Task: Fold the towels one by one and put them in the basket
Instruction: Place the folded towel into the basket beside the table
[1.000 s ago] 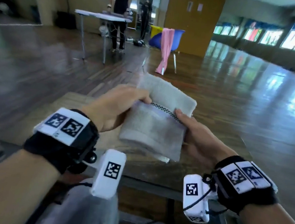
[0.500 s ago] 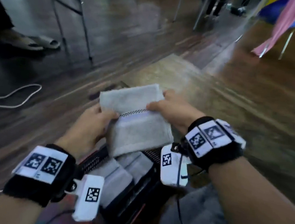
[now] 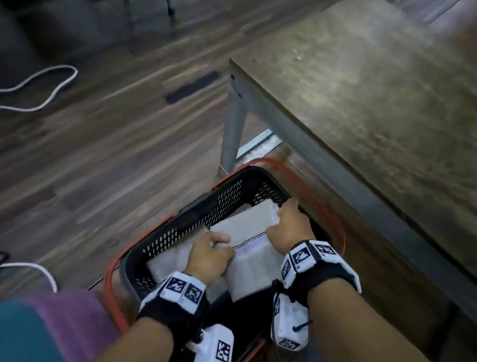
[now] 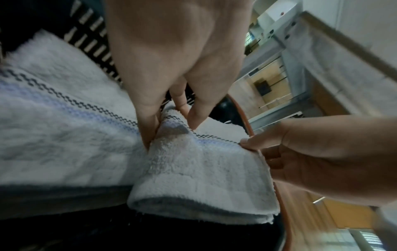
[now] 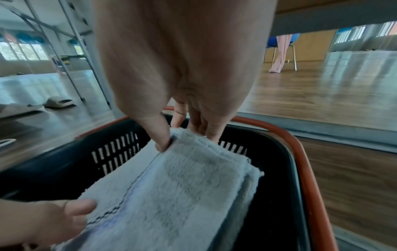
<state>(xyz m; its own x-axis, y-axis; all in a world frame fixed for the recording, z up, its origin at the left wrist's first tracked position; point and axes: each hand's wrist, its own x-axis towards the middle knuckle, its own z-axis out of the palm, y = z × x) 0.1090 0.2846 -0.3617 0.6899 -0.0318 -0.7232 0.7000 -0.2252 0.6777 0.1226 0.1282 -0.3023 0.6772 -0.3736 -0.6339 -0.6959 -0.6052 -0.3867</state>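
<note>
- The placing step is in hand, by my judgement: the folded towel (image 3: pixel 251 260) is sitting low inside the black basket (image 3: pixel 196 220), at its right side, beside another folded towel (image 3: pixel 167 262) lying along the left wall; whether it is already resting on something beneath, I cannot tell
- The left hand (image 3: pixel 208 257) is pinching the towel's near-left edge by the checked stripe, thumb and fingers (image 4: pixel 194 118) curled onto the pile; the right hand (image 3: pixel 287 227) is pinching its far corner, thumb on top and fingers tucked behind, close to the basket's far wall
- Next, I judge, both hands are needing to let go together and lift straight out, so the layers are not dragging open
- The towel is looking thick, white and fluffy, folded into a neat multi-layered rectangle; a pale blue band is running beside the stripe
- Farther off, the surface (image 3: pixel 390 109) is standing just beyond the basket's far rim
</note>
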